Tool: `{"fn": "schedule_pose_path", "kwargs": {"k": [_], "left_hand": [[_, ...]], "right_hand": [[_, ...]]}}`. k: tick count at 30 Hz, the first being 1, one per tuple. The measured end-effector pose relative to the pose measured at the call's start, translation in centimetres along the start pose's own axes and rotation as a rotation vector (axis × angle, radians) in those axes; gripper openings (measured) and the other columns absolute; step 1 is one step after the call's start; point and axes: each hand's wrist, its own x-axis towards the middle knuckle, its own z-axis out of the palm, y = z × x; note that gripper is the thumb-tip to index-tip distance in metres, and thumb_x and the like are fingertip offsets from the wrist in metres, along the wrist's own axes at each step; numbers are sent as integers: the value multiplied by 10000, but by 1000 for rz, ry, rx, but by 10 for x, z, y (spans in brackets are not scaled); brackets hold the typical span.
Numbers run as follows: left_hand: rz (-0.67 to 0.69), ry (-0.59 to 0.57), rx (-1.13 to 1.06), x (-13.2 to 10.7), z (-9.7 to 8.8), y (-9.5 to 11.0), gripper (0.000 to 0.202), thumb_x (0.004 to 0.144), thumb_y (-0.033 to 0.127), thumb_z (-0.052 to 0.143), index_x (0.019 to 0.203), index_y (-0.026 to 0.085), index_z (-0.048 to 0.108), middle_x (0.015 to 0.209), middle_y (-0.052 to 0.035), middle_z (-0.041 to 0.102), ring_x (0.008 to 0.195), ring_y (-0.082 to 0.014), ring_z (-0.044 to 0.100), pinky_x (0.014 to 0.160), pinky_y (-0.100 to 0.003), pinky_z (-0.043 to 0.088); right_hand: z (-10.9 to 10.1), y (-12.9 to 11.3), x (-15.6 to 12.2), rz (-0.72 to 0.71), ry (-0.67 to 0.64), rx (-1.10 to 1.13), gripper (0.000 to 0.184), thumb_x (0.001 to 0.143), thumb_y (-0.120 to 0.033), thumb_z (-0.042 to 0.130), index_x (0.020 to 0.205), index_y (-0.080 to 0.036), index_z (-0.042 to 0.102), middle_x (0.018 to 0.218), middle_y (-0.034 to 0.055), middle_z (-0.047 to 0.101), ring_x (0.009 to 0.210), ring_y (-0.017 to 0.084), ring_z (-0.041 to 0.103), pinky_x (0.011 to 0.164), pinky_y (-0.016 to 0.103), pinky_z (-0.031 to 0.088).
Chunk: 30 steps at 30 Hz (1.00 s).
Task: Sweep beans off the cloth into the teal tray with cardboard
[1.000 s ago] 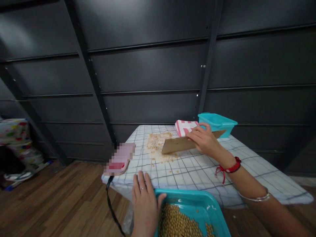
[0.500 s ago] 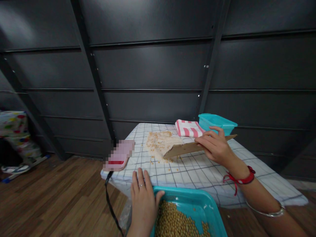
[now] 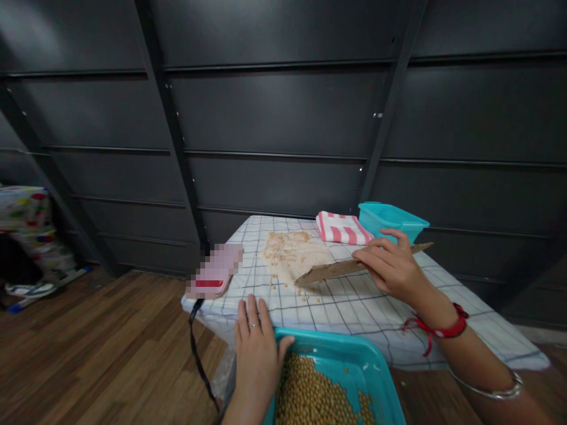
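Two hands: right hand [image 3: 394, 268] pinches a flat brown cardboard strip [image 3: 330, 271] edging spilled grain [image 3: 292, 254]; left hand [image 3: 257, 348] clasps one corner of a teal plastic tray [image 3: 341, 347]; bare checked tablecloth [image 3: 354, 307] between.

I can read no text, label, brand or number anywhere in this view. The pink thing [image 3: 215, 277] at the left edge of the table [image 3: 354, 307] is blurred out, so I cannot make out any marking it may carry.
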Motion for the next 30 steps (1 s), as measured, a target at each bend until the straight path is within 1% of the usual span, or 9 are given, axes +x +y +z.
{"fn": "schedule_pose_path", "kwargs": {"k": [3, 7, 10, 17, 22, 30], "left_hand": [[1, 6, -3, 0, 0, 0, 688, 809, 504, 322, 1272, -3, 275, 1259, -287, 382, 1246, -402, 229, 862, -540, 388], [16, 7, -2, 0, -1, 0, 672, 804, 493, 348, 1229, -28, 339, 1246, -300, 392, 1235, -413, 241, 859, -543, 391], [16, 3, -10, 0, -1, -1, 672, 792, 487, 384, 1211, -38, 367, 1245, -306, 394, 1235, -421, 237, 867, -546, 385], [8, 3, -9, 0, -2, 0, 676, 788, 497, 387, 1207, -34, 376, 1246, -302, 395, 1235, -419, 238, 864, -547, 387], [9, 6, -6, 0, -2, -1, 675, 782, 485, 412, 1210, -34, 370, 1238, -299, 405, 1233, -415, 245, 869, -539, 387], [-14, -21, -19, 0, -2, -2, 688, 777, 500, 414, 1224, -20, 365, 1256, -289, 398, 1236, -415, 240, 869, -547, 388]], "right_hand": [[-1, -3, -2, -5, -7, 13, 250, 748, -26, 429, 865, -213, 546, 690, -22, 625, 708, 147, 516, 872, 405, 319], [-7, -8, -3, -7, -16, 12, 189, 772, -68, 453, 869, -204, 542, 700, -17, 632, 710, 146, 514, 872, 408, 317], [-9, -10, -2, -18, -15, 0, 193, 771, -55, 452, 875, -195, 535, 694, -13, 630, 698, 142, 510, 871, 416, 320], [-8, -14, 2, -56, 19, 14, 214, 744, -21, 454, 871, -175, 533, 674, 2, 623, 682, 144, 506, 858, 418, 332], [-14, -17, 0, -45, -10, 15, 254, 729, -11, 432, 865, -200, 532, 674, -15, 617, 690, 144, 510, 861, 415, 329], [-21, -18, -1, -57, 15, 17, 232, 742, -7, 451, 875, -182, 523, 666, -4, 623, 673, 141, 510, 860, 423, 332]]}}
